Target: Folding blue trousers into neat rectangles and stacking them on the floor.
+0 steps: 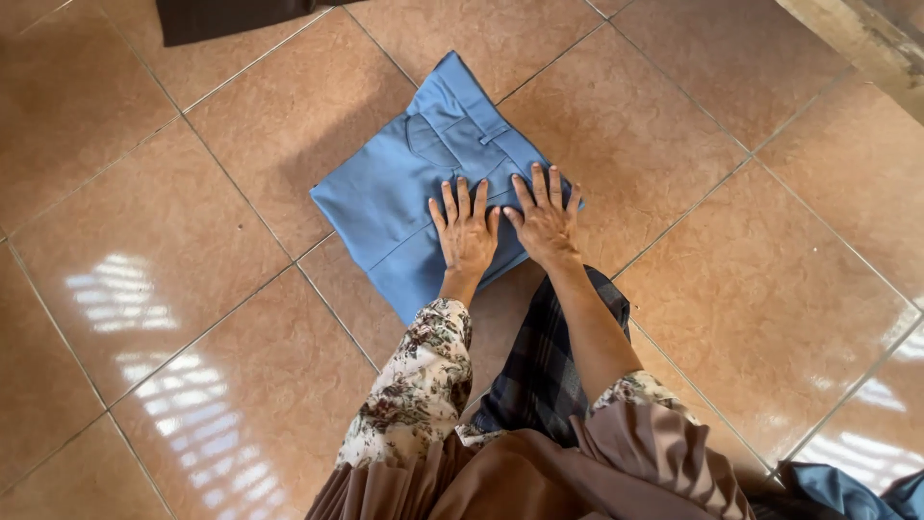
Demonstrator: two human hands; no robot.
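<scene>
- Head camera looks straight down on a tiled floor [144,250] of glossy tan squares, with bright window reflections low on the left side.
- At the top left edge lies a dark cloth [231,14], cut off by the frame and well apart from the hands.
- Near the middle sits a pair of folded blue trousers [404,183], flat on the tiles, its waistband end pointing up and to the right, a pocket seam and belt loop showing.
- Left hand [466,229] rests flat on the near edge of the trousers, fingers spread, palm down, clasping nothing; its sleeve is a floral print.
- Right hand [545,220] lies just beside it, thumbs nearly touching, also spread flat on the fabric and gripping nothing.
- Below the forearms are a dark plaid garment [544,371] and a brown draped cloth [539,481].
- At the bottom right corner a bit of dark blue fabric [847,491] shows.
</scene>
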